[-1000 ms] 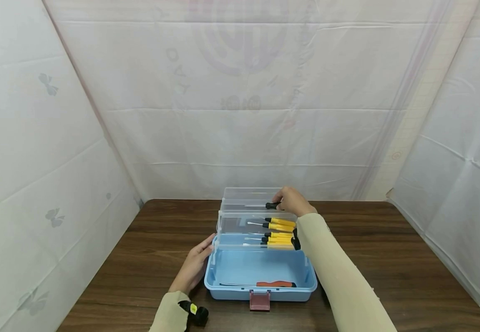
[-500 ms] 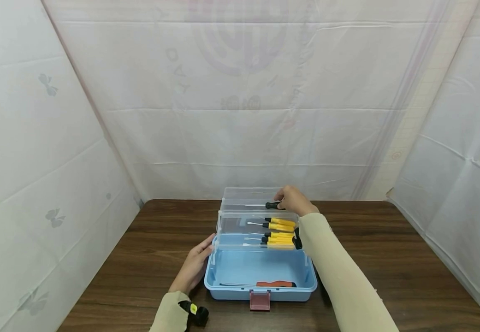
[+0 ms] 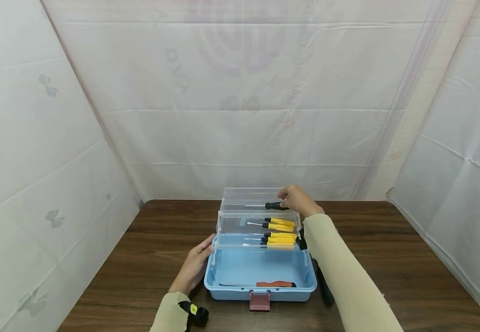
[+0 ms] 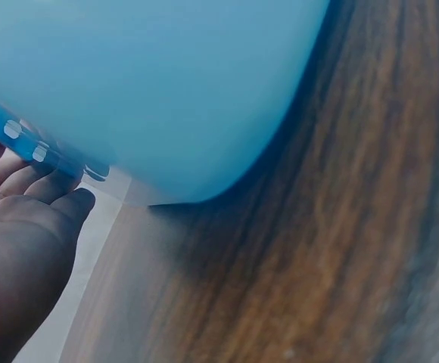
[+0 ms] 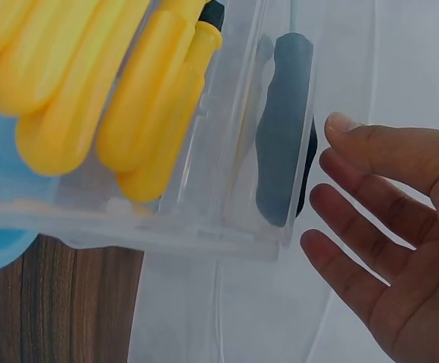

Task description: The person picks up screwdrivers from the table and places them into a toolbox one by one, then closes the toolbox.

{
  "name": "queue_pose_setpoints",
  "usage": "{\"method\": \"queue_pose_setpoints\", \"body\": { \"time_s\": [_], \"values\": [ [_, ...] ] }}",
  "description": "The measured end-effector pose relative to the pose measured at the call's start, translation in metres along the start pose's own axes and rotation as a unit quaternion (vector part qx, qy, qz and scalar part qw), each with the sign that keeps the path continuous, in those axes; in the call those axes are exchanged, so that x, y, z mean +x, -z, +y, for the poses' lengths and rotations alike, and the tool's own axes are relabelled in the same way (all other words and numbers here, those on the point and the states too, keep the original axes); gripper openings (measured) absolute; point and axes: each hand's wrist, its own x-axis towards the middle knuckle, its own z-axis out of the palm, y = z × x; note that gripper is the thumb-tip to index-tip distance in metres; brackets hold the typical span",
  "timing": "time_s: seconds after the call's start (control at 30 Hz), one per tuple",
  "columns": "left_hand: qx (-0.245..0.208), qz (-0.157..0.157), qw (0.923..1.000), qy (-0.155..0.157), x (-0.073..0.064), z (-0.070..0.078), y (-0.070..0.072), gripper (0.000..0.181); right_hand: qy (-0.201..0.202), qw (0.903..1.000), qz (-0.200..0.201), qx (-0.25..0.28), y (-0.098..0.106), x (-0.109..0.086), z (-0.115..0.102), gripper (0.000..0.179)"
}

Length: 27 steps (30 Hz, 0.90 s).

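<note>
A light blue toolbox (image 3: 260, 294) stands unfolded on the table, its clear trays raised behind it. My left hand (image 3: 193, 265) holds the box's back left corner; in the left wrist view its fingers bend against the blue rim. A black-handled screwdriver (image 3: 276, 206) lies in the uppermost clear tray (image 3: 240, 193). My right hand (image 5: 401, 219) is just beside that handle, fingers spread and apart from it, holding nothing. Several yellow-handled screwdrivers (image 3: 280, 227) lie in the clear trays below. An orange-handled screwdriver (image 3: 275, 284) rests along the front of the blue base.
A dark red latch (image 3: 259, 300) hangs down at the box's front. Beside its right side, partly behind the sleeve, is a dark elongated object (image 3: 324, 287). The wood-grain table (image 3: 157, 230) meets white sheeting (image 3: 240, 138) at the back and sides.
My right hand has let go of the black-handled screwdriver and moved slightly right, leaving it in the uppermost tray. The left hand and the box have kept their places.
</note>
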Motion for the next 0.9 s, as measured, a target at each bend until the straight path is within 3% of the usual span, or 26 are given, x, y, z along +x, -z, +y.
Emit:
{"method": "queue_pose_setpoints", "body": {
  "time_s": [0.53,0.9],
  "values": [
    [0.003,0.001,1.0000,-0.003,0.002,-0.001,-0.001,0.049,0.012,0.9996,0.025,-0.004,0.004,-0.013,0.016,0.032],
    [0.004,-0.004,1.0000,-0.005,0.002,0.000,-0.002,0.050,-0.010,0.9995,0.030,-0.006,0.010,-0.026,0.032,0.037]
  ]
}}
